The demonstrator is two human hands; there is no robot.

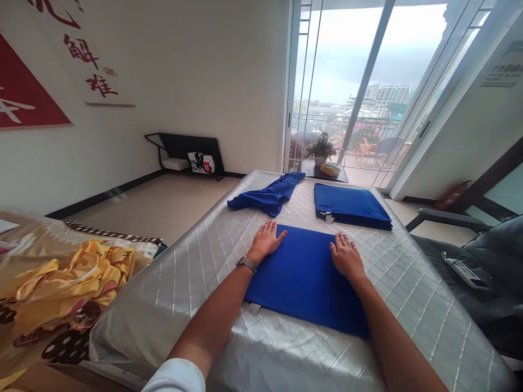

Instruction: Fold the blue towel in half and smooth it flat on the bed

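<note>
A flat blue cloth [306, 272] lies spread on the silver quilted mattress [196, 277] in front of me, a small white tag [254, 308] poking out at its near left corner. On its far left edge rests my left hand [265, 239], fingers stretched out and a watch on the wrist. My right hand [346, 256] lies flat on the far right edge, fingers extended. Beyond it sits a neat stack of folded blue cloths [351, 204] with tags at its near left corner. A crumpled blue cloth [272, 196] lies past my left hand.
Yellow patterned fabric [77, 272] is heaped on a bed at the left. A dark chair [469, 256] with a power strip [466, 270] stands at the right. Behind the mattress, a small table [302, 171] bears a potted plant [321, 149] before glass sliding doors.
</note>
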